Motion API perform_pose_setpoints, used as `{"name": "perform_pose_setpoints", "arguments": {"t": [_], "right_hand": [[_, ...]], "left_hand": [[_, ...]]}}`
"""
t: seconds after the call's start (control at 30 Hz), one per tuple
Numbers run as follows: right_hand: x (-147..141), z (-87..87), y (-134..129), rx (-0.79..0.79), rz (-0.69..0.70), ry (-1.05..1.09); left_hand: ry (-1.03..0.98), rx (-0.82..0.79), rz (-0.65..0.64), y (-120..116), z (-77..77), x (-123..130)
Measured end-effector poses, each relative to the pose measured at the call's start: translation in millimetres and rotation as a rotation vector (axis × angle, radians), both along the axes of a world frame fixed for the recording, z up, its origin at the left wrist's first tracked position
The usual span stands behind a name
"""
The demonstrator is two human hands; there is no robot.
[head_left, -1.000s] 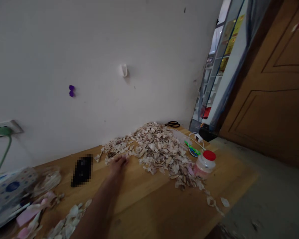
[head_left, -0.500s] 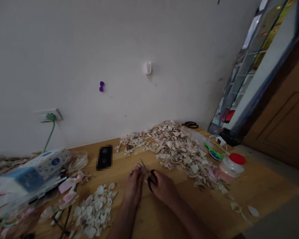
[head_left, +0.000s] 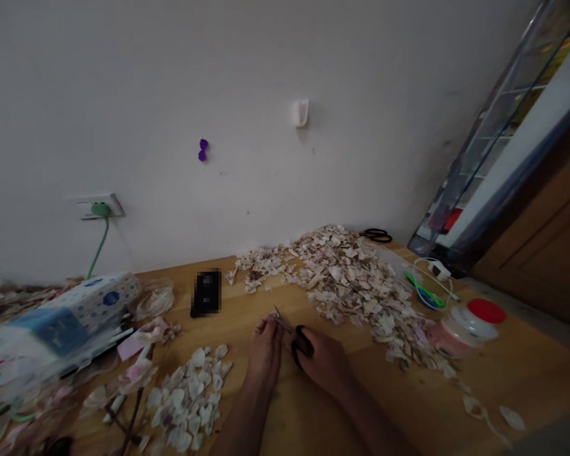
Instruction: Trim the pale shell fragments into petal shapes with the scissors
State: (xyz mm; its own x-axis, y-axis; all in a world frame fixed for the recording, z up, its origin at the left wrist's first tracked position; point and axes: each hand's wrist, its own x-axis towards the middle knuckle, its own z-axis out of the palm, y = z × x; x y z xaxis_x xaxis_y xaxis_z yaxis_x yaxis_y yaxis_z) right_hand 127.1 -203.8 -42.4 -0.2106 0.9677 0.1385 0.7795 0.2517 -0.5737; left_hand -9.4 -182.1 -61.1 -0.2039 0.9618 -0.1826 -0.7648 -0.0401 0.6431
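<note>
Black-handled scissors are gripped in my right hand, their blades pointing up and left at my left fingertips. My left hand pinches a small pale piece, which touches the blades. Left of my left forearm lies a small pile of rounded whitish pieces. Beyond my hands, a large heap of pale, brownish scraps spreads against the wall.
A black blurred object lies behind the left pile. Tissue packs and artificial flowers crowd the left. A red-lidded jar, a white cable and spare scissors are at right.
The view has shifted, so the wall and table items sit differently in the picture. The scissor blades look closer together, at the piece in my left fingers.
</note>
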Motion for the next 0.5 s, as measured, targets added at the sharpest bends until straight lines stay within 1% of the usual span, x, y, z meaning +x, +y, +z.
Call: {"name": "perform_pose_setpoints", "arguments": {"t": [0.2,0.33,0.5], "right_hand": [[2.2,-4.2,0.8,-0.005,0.0,0.008],[2.1,-3.8,1.0,-0.018,-0.018,-0.008],[2.6,-4.0,1.1,-0.017,-0.007,0.012]], "left_hand": [[0.047,0.029,-0.065,-2.6,1.8,1.5],[0.105,0.019,-0.048,-3.5,1.2,1.1],[0.164,0.012,-0.03,-2.9,0.5,0.3]]}}
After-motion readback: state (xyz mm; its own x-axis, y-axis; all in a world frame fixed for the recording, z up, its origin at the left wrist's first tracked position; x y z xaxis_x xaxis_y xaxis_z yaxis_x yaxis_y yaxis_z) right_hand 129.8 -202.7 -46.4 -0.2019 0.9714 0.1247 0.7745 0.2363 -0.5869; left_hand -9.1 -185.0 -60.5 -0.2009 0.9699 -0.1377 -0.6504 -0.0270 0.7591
